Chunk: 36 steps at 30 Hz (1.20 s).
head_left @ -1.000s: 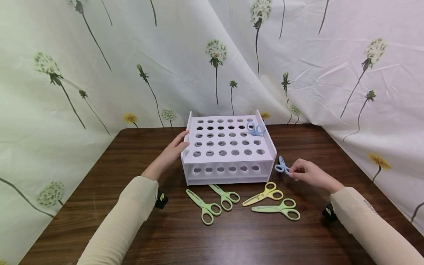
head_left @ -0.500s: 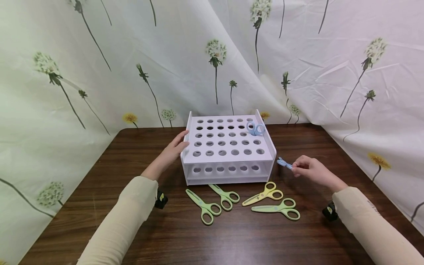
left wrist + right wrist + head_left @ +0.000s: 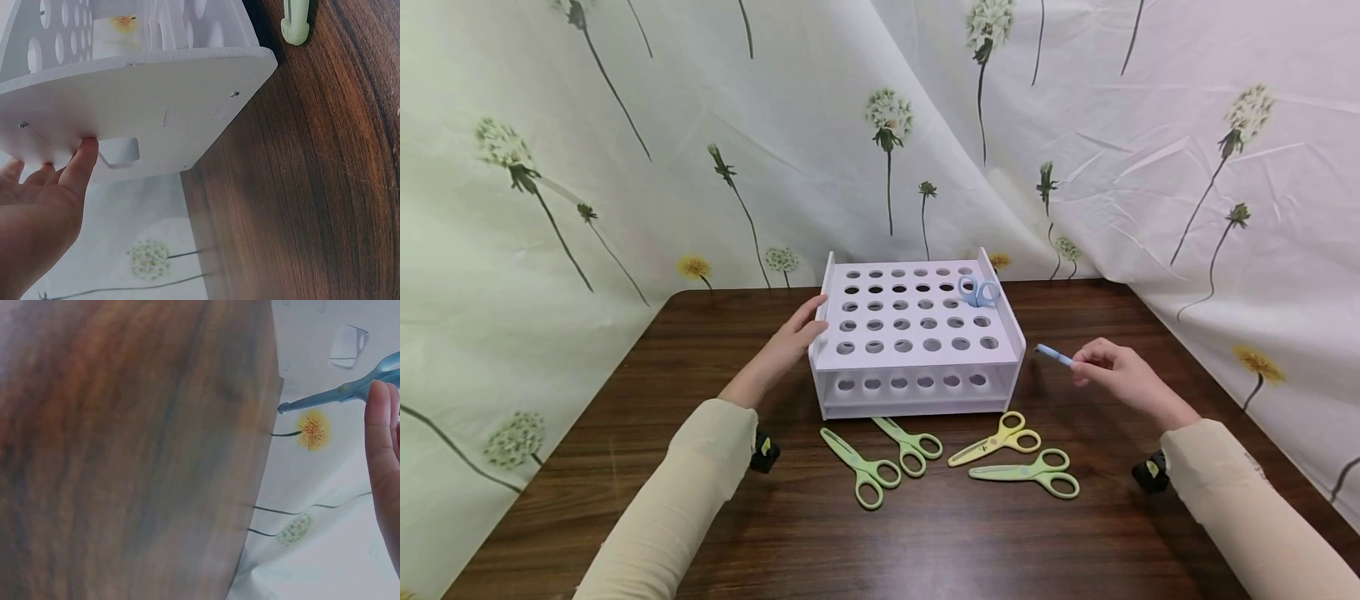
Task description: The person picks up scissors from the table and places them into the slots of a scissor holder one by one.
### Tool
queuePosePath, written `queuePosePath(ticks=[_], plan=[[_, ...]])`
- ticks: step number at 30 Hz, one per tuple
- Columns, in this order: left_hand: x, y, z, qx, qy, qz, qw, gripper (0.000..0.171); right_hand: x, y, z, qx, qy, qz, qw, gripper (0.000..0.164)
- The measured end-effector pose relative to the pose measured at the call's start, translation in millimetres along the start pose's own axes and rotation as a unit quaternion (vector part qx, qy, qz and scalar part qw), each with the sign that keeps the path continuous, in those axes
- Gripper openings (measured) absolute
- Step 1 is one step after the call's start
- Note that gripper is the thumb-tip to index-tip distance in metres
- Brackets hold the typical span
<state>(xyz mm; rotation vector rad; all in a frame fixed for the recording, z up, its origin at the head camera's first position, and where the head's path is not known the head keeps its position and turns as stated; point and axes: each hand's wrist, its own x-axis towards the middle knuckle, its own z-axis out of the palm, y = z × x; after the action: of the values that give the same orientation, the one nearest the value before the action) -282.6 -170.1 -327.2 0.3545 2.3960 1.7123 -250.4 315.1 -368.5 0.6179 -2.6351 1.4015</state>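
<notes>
My right hand (image 3: 1116, 375) pinches a pair of blue scissors (image 3: 1054, 355) at the handle end, right of the white rack. The blades of these scissors (image 3: 322, 397) point away from the fingers, toward the rack. With its fingertips, my left hand (image 3: 781, 350) touches the left side panel (image 3: 162, 103) of the white rack (image 3: 917, 356), near the panel's cut-out slot. A second pair of blue scissors (image 3: 977, 293) stands in a hole toward the rack's back right, handles up.
In front of the rack lie yellow scissors (image 3: 996, 442) and three green pairs: one pair (image 3: 1026, 473) at right, another (image 3: 861, 468) at left, a third pair (image 3: 910, 446) partly under the rack's front edge. A flower-printed cloth (image 3: 760, 125) hangs behind the brown table (image 3: 925, 550).
My right hand has lifted the blue scissors and drawn them slightly right, turning them edge-on with the blades toward the rack. My left hand and the rack have stayed still.
</notes>
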Motion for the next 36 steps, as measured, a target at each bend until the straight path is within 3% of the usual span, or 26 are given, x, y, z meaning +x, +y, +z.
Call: queuePosePath(ticks=[6,14,18,26,36], plan=[[-0.8,1.2,0.5,0.005,0.000,0.002,1.0000,0.053,1.6,-5.4,-8.1,0.040,0.021,-0.002,0.999,0.021],[-17.0,23.2,7.0,-0.001,-0.004,0.002,1.0000,0.054,3.7,-16.7,-16.9,0.037,0.046,-0.016,0.998,0.020],[-13.6,19.7,5.8,-0.003,-0.004,0.002,1.0000,0.054,5.6,-21.1,-21.0,0.037,0.055,-0.021,0.998,0.021],[2.7,-5.7,0.0,0.001,0.001,0.007,1.0000,0.055,11.8,-31.4,-27.3,0.064,0.070,-0.011,0.995,0.025],[3.4,-8.4,0.0,0.009,0.004,0.012,0.9999,0.055,19.3,-42.1,-35.1,0.133,0.093,-0.022,0.987,0.010]])
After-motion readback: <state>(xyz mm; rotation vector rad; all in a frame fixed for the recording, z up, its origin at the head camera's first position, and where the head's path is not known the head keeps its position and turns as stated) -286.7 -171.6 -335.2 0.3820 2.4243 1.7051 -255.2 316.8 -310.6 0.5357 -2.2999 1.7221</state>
